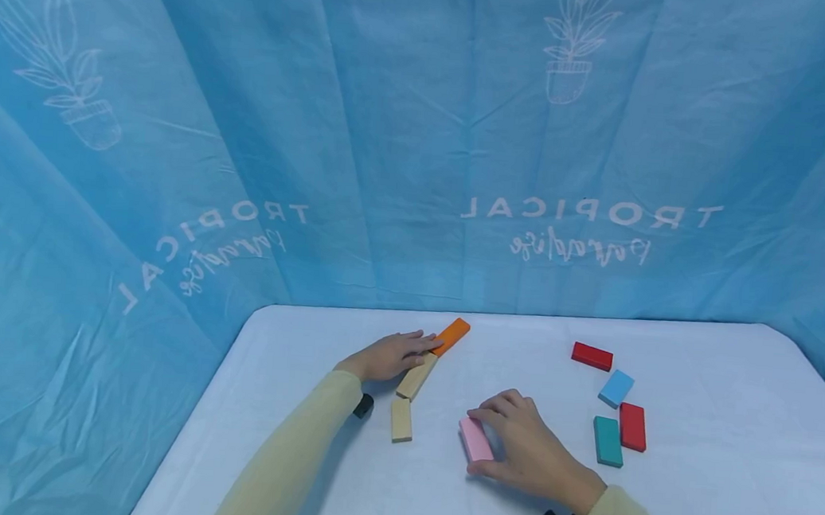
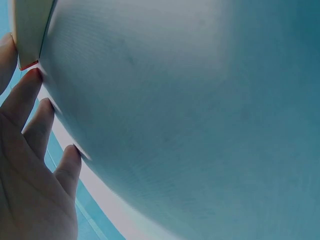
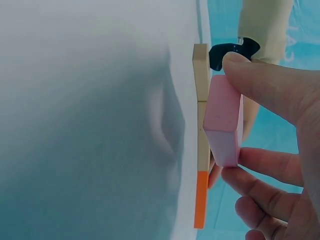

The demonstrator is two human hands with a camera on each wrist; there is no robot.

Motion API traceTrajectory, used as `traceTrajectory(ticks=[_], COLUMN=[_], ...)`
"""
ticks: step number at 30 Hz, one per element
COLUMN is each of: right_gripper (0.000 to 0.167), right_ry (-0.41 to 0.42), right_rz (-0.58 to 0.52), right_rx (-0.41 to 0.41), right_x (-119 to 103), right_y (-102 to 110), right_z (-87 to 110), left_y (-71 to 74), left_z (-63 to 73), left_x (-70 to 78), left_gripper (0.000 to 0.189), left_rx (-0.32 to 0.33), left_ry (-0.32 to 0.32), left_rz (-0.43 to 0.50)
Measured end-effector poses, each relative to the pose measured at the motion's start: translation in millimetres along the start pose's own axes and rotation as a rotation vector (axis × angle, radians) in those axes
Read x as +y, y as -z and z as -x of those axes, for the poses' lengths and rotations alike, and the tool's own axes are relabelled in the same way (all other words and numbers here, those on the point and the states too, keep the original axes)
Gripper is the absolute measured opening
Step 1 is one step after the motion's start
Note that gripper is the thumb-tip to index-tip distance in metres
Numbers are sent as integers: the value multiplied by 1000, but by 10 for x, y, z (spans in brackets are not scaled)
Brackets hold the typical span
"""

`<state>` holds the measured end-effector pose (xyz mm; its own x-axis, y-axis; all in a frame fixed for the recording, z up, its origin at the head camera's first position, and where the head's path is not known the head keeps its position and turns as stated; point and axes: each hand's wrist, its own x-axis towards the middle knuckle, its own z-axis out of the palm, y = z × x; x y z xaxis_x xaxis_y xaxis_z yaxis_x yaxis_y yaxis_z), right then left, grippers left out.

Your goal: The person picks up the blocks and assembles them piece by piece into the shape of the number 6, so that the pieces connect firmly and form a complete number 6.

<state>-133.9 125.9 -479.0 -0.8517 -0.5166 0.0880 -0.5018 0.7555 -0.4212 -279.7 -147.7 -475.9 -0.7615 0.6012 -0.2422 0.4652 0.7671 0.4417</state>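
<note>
On the white table, my right hand (image 1: 525,445) holds a pink block (image 1: 475,440) by its two ends, thumb at the near end and fingertips at the far one. In the right wrist view the pink block (image 3: 223,107) sits between thumb and fingers. My left hand (image 1: 394,356) reaches with extended fingers to the joint between an orange block (image 1: 453,336) and a plain wooden block (image 1: 416,377), touching them. A second wooden block (image 1: 402,420) continues this curved row toward me. The left wrist view shows the straight fingers beside a wooden block (image 2: 31,30).
Right of my right hand lie a red block (image 1: 592,356), a light blue block (image 1: 616,389), another red block (image 1: 633,427) and a green block (image 1: 608,441). A blue printed curtain (image 1: 420,146) hangs behind the white table (image 1: 726,503).
</note>
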Motion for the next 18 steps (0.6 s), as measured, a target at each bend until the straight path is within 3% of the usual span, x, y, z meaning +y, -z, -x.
traceTrajectory(ticks=[6,18], right_gripper=[71,70], right_ry=[38,110], right_rz=[-21,-42], right_rx=[-16,-88], right_x=[-61,-155], right_y=[-8,-117], right_z=[-63,-162], left_y=[-13,-7], left_z=[-4,4], left_x=[2,-12], left_gripper=[51,51], left_rx=[1,11], left_ry=[15,-16], left_rz=[-4,-7])
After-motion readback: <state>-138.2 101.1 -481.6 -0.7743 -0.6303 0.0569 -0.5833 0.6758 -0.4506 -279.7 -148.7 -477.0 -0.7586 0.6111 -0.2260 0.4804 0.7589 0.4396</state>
